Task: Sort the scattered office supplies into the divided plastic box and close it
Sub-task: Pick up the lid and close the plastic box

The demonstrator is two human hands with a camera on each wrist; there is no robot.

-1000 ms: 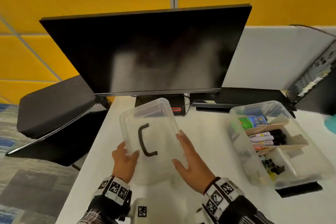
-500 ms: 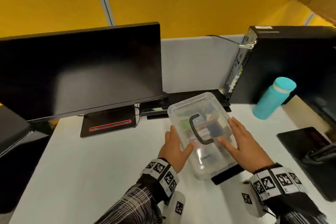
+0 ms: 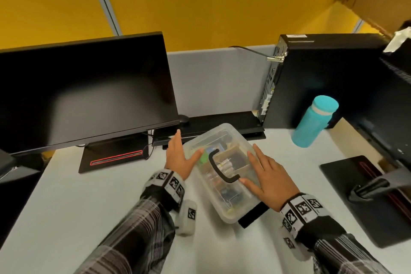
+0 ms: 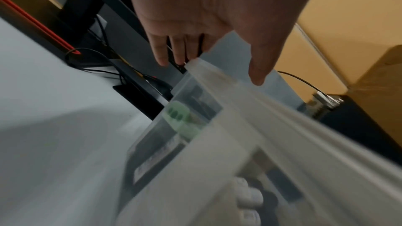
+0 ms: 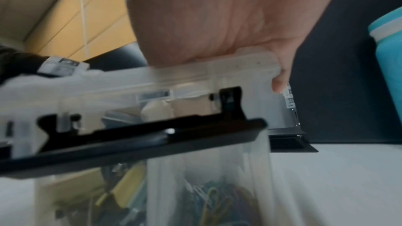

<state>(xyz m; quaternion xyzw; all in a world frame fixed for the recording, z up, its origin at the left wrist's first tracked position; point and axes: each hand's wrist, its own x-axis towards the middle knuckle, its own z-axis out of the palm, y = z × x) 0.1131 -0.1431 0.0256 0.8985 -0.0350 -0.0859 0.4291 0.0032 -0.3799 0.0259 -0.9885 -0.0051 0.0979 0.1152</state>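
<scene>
The clear divided box stands on the white desk with its clear lid lying on top, black carry handle up. Markers, a green item and coloured paper clips show through the walls. My left hand lies along the lid's left edge with straight fingers, thumb on top. My right hand presses flat on the lid's right half. A black side latch hangs out from the box wall below the right hand.
A dark monitor on its stand fills the left. Behind the box lies a black keyboard. A black computer tower and a teal bottle stand at the right, with another monitor base nearer.
Both hands carried the lid from the left of the desk over to the open box and set it on top. The head view swung to the right.
</scene>
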